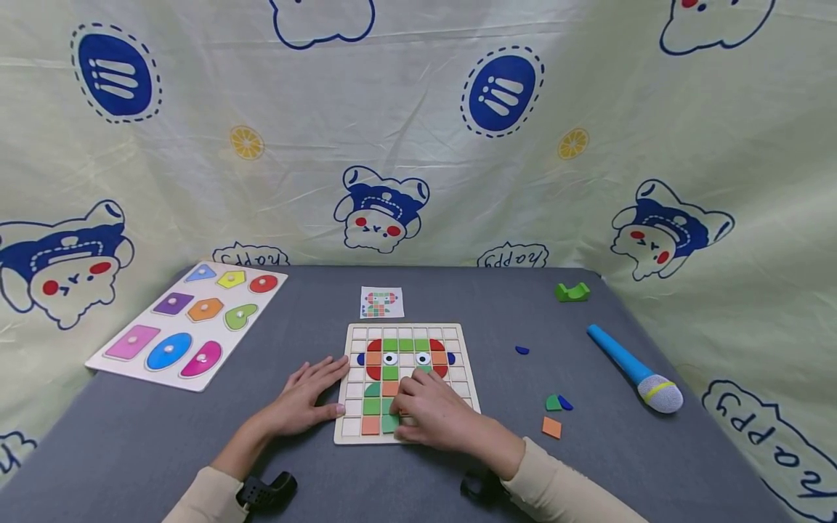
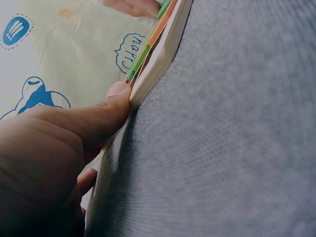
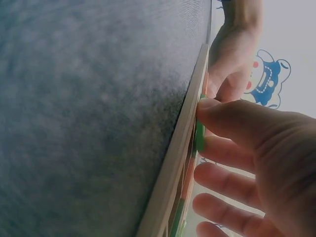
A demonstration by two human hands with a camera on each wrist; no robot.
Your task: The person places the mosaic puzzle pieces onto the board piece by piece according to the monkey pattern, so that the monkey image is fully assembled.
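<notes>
A pale gridded puzzle board (image 1: 351, 426) lies in front of me, bearing a picture of red, orange and green tiles, two white eye tiles and blue half-discs. My left hand (image 1: 297, 407) rests beside it, fingertips and thumb touching its left edge, fingers fairly straight. Over the lower middle, my right hand (image 1: 439, 412) covers several cells. Its thumb and index finger pinch a green tile (image 3: 200, 134) at the board's near edge, beside an orange square tile (image 1: 370, 426). The other right fingers spread over the board in the right wrist view.
Behind the board lies a small picture card (image 1: 382, 311). To the right are a blue half-disc (image 1: 522, 350), a green rounded piece (image 1: 553, 403), a blue piece (image 1: 565, 402), an orange square (image 1: 551, 427), a toy microphone (image 1: 631, 367) and a green block (image 1: 572, 293). A shape-puzzle board (image 1: 221, 347) lies left.
</notes>
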